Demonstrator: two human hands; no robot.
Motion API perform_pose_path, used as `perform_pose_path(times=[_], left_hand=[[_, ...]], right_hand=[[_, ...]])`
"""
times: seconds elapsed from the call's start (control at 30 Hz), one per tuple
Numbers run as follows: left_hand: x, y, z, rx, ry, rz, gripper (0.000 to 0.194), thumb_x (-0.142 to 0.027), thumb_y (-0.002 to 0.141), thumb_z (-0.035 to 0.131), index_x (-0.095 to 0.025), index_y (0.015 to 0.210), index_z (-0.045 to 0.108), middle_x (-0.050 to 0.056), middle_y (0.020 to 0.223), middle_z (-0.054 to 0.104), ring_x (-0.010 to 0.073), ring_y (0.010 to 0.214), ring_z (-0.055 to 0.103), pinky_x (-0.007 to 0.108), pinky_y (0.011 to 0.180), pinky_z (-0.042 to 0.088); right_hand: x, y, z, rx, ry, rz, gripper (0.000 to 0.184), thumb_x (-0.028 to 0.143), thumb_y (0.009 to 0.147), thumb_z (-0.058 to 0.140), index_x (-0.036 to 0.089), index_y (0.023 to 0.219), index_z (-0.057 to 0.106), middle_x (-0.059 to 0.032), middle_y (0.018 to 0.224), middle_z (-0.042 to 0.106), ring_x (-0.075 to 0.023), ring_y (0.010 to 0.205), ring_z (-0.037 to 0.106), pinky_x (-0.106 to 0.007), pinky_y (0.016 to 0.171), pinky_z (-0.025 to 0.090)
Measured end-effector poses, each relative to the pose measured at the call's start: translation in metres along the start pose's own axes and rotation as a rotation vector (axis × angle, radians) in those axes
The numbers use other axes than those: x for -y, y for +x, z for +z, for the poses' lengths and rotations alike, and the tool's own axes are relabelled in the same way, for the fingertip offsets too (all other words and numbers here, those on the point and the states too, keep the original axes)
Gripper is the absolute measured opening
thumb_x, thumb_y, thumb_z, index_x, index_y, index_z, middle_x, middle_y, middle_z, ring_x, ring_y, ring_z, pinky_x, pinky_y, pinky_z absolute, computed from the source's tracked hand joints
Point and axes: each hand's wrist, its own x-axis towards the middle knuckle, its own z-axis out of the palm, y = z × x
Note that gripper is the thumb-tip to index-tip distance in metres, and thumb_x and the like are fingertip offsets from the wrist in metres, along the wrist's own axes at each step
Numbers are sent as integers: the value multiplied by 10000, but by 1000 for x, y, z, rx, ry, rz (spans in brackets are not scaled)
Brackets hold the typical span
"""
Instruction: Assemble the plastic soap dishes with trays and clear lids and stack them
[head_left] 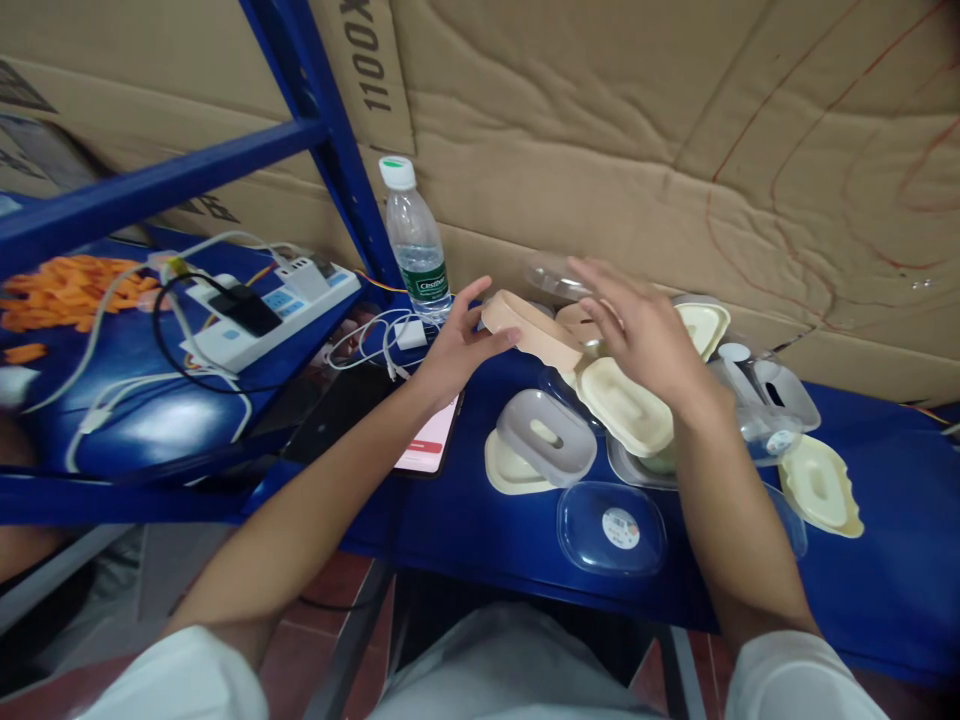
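Note:
My left hand (459,350) grips one end of a peach oval plastic dish (538,335) between thumb and fingers, tilting it above the blue table. To its right, my right hand (649,335) is raised with fingers extended and apart, holding nothing. Below that hand lies a cream oval dish (626,400) with a wavy edge. Nearer me, a grey oval dish (529,425) with a slot rests partly on a cream piece (502,472). A clear plastic lid (592,550) with a round label lies by the table's front edge.
More dishes and clear lids spread right, including a cream dish (821,485). A water bottle (424,250) stands behind my left hand. A phone (427,445), white cables and a power strip (274,315) are at left, beside a blue shelf post (322,130). Cardboard (600,130) backs the table.

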Motion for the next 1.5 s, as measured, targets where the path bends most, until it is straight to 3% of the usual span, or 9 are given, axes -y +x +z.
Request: perform_pose_path(times=[0.27,0.4,0.57,0.77,0.93,1.03,1.17,1.33,1.5], left_hand=[[-1,4,-5,-20,-44,-3,635,-510,876,865,-281,1420,629,92,1450,688,309,1381,657,504,1184,558],[0,2,-4,-13,-35,27,633,-492,901,850,-308,1456,606,86,1372,724,295,1347,684,504,1179,567],[-3,-2,-2,28,-86,9,697,-530,871,876,-329,1471,584,85,1438,696,304,1368,670,488,1168,570],[-8,-4,2,83,-105,-6,850,-569,791,931,-348,1517,548,88,1488,670,324,1403,642,505,1184,545],[2,-9,11,219,123,72,968,-587,809,907,-358,1621,433,122,1615,562,366,1438,606,541,1145,563],[7,-15,14,276,415,154,839,-570,870,849,-294,1585,508,141,1657,514,377,1525,510,556,1246,452],[5,-17,12,207,773,270,581,-482,962,753,-267,1481,604,134,1638,526,346,1544,481,563,1293,373],[3,-9,0,163,875,356,453,-398,993,695,-242,1414,632,132,1477,627,285,1428,588,500,1238,462],[14,5,-30,103,1085,301,599,-322,996,613,-205,1574,507,183,1723,386,367,1622,349,584,1316,315]], right_hand=[[-39,-14,-25,1,-369,208,433,175,1060,530,194,1475,654,-158,1501,665,-379,1407,608,-646,1174,474],[-31,-12,-12,19,-332,188,489,233,1093,472,201,1574,557,-192,1639,527,-418,1539,467,-744,1237,333],[3,-1,11,168,148,-71,579,481,1104,519,235,1628,498,-106,1646,547,-302,1510,533,-497,1241,438],[4,1,14,130,270,-18,458,439,1145,401,209,1401,703,-81,1318,781,-245,1189,728,-362,1037,525],[-12,-1,-1,-21,57,14,424,440,1133,400,216,1234,745,-96,1188,795,-275,1095,722,-398,994,500],[-20,-3,-13,-51,-95,39,398,400,1128,393,222,1219,738,-111,1192,789,-299,1114,708,-434,1005,483],[-31,-7,-21,-76,-322,115,399,338,1123,376,193,1224,735,-150,1228,774,-333,1156,669,-484,1037,445],[-41,-12,-12,47,-523,217,348,223,1078,412,139,1195,729,-214,1219,748,-381,1180,636,-524,1014,427],[-27,-10,5,47,-484,108,429,197,1063,390,162,1417,629,-206,1422,662,-389,1263,585,-542,1024,417]])
